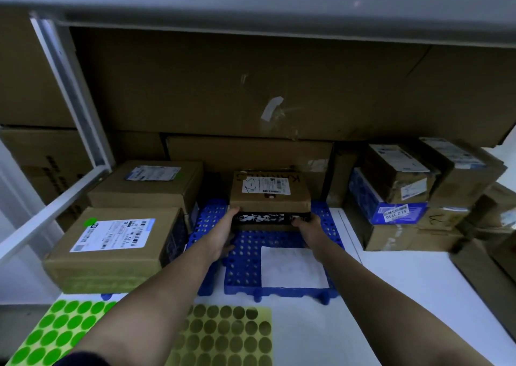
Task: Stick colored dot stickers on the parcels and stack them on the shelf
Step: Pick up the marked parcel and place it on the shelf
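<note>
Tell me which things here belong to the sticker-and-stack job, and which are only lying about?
Job:
- held parcel
- left hand, right hand
- green dots
- yellow dots
- parcel with green dot
- blue mat

Lying about:
- white paper
- big cartons
- shelf post

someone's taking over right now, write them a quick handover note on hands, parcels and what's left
Left hand and right hand: each has a grip on one side of the small brown cardboard parcel with a white label, over the blue perforated plastic pallet on the white shelf.
Green dot sticker sheet and yellow dot sticker sheet lie at the front edge.
Done: the brown box at front left carries a green dot.
Left: I see no dot on the held parcel; check it, then set it down.
</note>
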Motion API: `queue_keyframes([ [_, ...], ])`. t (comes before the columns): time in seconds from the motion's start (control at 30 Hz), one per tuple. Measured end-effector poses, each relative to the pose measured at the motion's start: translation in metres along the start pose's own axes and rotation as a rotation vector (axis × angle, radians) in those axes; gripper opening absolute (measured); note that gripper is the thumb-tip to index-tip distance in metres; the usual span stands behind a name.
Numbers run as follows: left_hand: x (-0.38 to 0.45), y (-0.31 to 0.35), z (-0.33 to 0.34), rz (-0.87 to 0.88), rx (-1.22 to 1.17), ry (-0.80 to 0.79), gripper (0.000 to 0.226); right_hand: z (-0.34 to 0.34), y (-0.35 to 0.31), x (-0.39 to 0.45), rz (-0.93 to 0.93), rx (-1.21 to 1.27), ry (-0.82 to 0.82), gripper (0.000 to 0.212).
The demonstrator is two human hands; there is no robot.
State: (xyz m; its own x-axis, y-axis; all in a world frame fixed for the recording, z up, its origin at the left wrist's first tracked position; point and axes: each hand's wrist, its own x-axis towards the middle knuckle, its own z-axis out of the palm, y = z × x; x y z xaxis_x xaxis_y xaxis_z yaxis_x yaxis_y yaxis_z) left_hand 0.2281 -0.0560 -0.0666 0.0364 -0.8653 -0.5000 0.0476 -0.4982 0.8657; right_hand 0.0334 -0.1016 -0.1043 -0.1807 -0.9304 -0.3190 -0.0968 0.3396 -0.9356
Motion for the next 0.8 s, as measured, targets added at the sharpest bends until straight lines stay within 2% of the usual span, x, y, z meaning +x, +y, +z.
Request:
queue_keyframes([
  [0.13, 0.004, -0.004, -0.003, 0.000, -0.016, 0.013, 0.033, -0.001, 0.000, -0.004, -0.023, -0.016, -0.015, 0.056],
  [0.27, -0.008, -0.002, 0.004, 0.059, 0.097, 0.056, 0.040, -0.002, 0.002, -0.005, -0.027, -0.060, -0.030, 0.059],
  [0.5, -0.010, -0.008, 0.006, 0.055, 0.054, 0.037, 0.054, -0.006, 0.001, -0.012, -0.023, -0.075, -0.057, 0.056],
  [0.6, -0.004, -0.010, 0.006, 0.028, 0.000, 0.075, 0.045, -0.007, 0.000, -0.014, -0.019, -0.096, -0.057, 0.055],
  [0.8, 0.009, -0.015, 0.004, 0.030, -0.028, 0.056, 0.038, -0.018, 0.001, -0.023, 0.033, -0.122, -0.015, 0.066],
])
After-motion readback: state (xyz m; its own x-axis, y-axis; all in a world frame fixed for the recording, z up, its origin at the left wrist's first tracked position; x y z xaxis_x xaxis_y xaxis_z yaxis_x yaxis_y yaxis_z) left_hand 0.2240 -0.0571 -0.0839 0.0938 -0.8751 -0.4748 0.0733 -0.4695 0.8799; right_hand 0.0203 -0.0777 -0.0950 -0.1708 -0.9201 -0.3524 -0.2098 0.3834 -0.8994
